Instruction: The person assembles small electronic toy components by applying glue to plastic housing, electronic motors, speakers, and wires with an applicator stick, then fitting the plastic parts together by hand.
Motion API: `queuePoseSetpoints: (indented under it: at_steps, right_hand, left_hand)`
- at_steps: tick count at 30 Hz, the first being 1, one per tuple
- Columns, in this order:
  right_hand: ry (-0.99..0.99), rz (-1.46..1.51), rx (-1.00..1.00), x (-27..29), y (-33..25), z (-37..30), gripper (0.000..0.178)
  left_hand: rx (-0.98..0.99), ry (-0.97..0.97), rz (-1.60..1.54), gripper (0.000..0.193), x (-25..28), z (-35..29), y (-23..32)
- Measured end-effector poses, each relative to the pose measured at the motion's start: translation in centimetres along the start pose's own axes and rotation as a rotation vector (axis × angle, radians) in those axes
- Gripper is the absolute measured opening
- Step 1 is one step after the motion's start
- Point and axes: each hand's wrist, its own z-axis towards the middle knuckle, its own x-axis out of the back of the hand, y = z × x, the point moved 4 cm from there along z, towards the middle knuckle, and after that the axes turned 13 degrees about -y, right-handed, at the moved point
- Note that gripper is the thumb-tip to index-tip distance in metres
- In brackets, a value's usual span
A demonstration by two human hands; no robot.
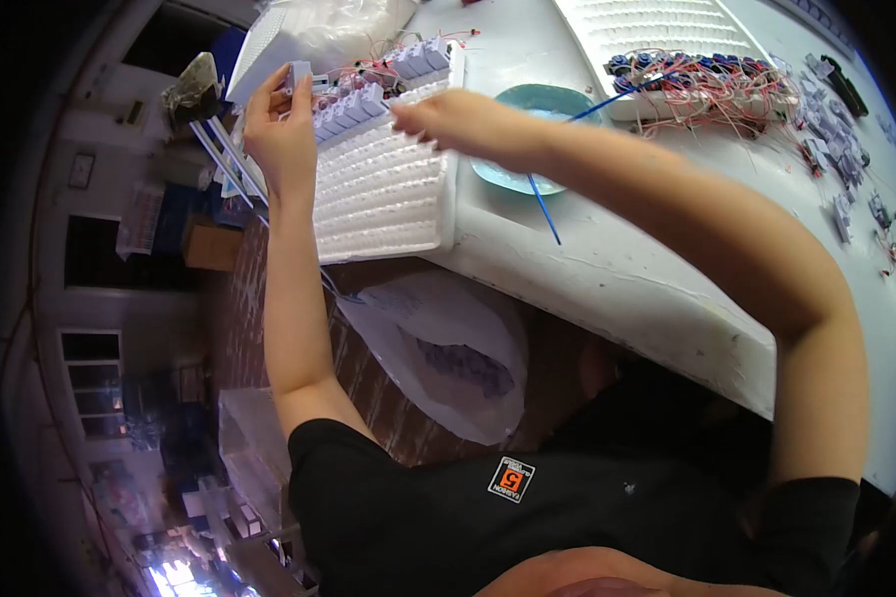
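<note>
At the upper left my left hand (281,129) is raised, its thumb and fingers pinched on a small pale plastic housing (298,74). My right hand (446,121) reaches across from the right, slightly blurred, with its fingers curled together. A small dark tip shows at those fingers, but what it belongs to cannot be made out. Both hands are over a white foam tray (388,204) with rows of ridges. Along its far part stand rows of similar pale housings (346,114), with red and white wires among them.
Right of the tray a teal bowl (498,177) stands on the white table (607,269), a blue stick (545,211) across it. Farther right are another foam tray (657,25) with wired dark parts (697,80) and loose pale pieces (841,139). A plastic bag (398,328) hangs below the edge.
</note>
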Motion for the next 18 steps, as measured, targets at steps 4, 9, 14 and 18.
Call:
queuePoseSetpoints:
  at_steps: [4,9,14,18]
  right_hand:
    - [-0.081,0.312,-0.053,0.6,1.3,9.7,0.085]
    - [0.051,-0.062,-0.123,14.8,8.7,18.3,0.055]
    - [0.247,-0.965,0.207,5.2,1.3,19.0,0.036]
    - [0.291,-0.986,0.079,7.8,1.5,17.9,0.033]
  left_hand:
    - [0.056,0.028,0.007,0.027,2.5,-1.5,-0.4]
    - [-0.083,-0.079,-0.233,0.025,-7.6,1.0,0.4]
    - [0.11,-0.218,0.033,0.021,-3.6,-1.2,-3.2]
    - [0.078,-0.239,0.083,0.019,-6.1,0.0,-3.2]
